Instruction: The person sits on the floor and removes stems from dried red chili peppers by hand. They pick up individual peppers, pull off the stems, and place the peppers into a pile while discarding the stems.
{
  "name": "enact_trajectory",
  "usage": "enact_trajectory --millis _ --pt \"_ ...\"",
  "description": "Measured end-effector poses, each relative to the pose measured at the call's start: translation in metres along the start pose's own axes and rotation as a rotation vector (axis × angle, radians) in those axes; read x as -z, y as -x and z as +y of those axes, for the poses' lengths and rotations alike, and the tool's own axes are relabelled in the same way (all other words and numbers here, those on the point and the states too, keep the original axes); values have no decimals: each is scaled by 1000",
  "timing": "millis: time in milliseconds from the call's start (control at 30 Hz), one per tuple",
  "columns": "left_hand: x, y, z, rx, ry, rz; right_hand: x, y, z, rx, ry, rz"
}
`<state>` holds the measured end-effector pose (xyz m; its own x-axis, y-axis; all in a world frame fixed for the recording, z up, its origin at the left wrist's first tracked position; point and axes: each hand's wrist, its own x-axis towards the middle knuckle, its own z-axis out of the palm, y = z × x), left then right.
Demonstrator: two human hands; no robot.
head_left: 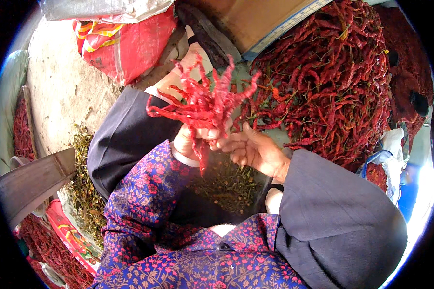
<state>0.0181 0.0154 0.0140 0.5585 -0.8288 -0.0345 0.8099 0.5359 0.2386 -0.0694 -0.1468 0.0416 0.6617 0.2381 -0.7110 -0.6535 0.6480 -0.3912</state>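
Note:
A thick bunch of long, wrinkled red chilli peppers (202, 98) fans upward from my left hand (188, 140), whose fingers are wrapped round its lower end. One chilli hangs down past that hand. My right hand (258, 150) is beside it on the right, fingers bent in and thumb raised, the fingertips close to or touching the left fingers at the base of the bunch. Whatever those fingertips grip is hidden. Under both hands, between my legs, dry green-brown stems and scraps (229, 185) cover the floor.
A large heap of red chillies (328, 82) rises at the right, next to a cardboard sheet (265, 21). Upper left lies a red plastic sack (128, 48). More stem scraps (84, 178) and a curved wooden piece (36, 185) are at the left.

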Motion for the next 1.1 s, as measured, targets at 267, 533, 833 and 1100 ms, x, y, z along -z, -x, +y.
enact_trajectory --millis 267,533,833,1100 --pt "-6 8 -14 104 -250 175 -12 12 -13 286 148 147" --pt "8 1 -2 -51 -202 173 11 -3 -9 346 79 264" --pt "0 -2 45 -340 -231 157 25 10 -36 322 197 383" --pt "12 -5 40 -308 -135 154 -20 103 -136 184 872 500"
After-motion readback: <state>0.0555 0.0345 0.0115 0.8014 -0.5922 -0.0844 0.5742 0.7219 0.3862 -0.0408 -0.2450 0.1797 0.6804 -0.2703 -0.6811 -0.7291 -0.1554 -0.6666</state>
